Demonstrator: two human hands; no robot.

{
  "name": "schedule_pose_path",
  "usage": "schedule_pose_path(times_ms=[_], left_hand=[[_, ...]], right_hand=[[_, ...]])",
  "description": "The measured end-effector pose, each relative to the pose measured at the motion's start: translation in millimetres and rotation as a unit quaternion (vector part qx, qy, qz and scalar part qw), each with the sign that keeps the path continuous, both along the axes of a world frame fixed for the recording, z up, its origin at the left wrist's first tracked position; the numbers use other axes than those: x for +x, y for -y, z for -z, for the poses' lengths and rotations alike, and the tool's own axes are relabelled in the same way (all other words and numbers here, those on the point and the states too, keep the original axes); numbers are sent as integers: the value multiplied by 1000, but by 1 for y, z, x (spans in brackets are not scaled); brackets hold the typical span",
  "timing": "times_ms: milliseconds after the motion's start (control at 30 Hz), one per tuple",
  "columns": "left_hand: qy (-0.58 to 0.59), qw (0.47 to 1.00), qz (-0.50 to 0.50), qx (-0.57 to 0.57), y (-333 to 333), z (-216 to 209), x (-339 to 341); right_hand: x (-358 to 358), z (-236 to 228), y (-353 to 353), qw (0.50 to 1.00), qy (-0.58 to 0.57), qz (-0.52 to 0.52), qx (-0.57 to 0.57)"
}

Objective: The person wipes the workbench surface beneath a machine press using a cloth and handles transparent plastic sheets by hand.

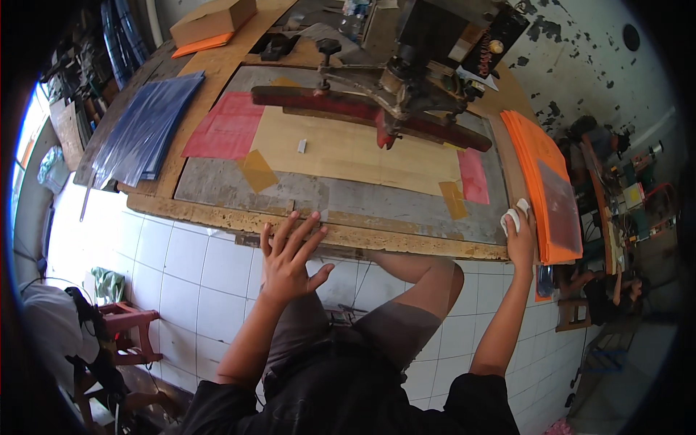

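My left hand is open, fingers spread, with the fingertips at the front edge of the wooden worktable. Pinched in my right hand is a crumpled white cloth, at the table's front right corner beside a stack of orange sheets. Between my hands lies a grey metal plate. A cream sheet is on it, with pink-red sheets at both ends and tan tape pieces. Near its left part sits a small pale piece.
A press machine with a long dark red bar hangs over the plate. Blue plastic-covered sheets lie at the left, a cardboard box behind them. A red stool stands lower left. Other people sit at the right.
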State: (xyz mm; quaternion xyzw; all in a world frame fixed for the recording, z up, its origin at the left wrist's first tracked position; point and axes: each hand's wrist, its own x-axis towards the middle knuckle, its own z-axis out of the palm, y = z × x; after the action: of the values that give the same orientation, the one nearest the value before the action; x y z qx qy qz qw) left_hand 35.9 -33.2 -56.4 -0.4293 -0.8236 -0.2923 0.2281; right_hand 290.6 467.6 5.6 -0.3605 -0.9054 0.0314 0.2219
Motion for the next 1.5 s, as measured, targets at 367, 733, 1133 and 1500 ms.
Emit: schedule_pose_path(times_ms=[367,733,1133,1500], left_hand=[[4,1000,0,14,-15,13,16],[-13,998,-9,60,-32,27,16],[-12,999,-15,43,-28,25,18],[-18,999,-13,26,-27,30,15]], right_hand=[[-92,-35,244,934,-139,-327,-22],[-121,-20,148,992,-33,-86,-92],[-195,-15,216,971,-72,-224,-45],[-244,-22,262,951,3,-306,-50]])
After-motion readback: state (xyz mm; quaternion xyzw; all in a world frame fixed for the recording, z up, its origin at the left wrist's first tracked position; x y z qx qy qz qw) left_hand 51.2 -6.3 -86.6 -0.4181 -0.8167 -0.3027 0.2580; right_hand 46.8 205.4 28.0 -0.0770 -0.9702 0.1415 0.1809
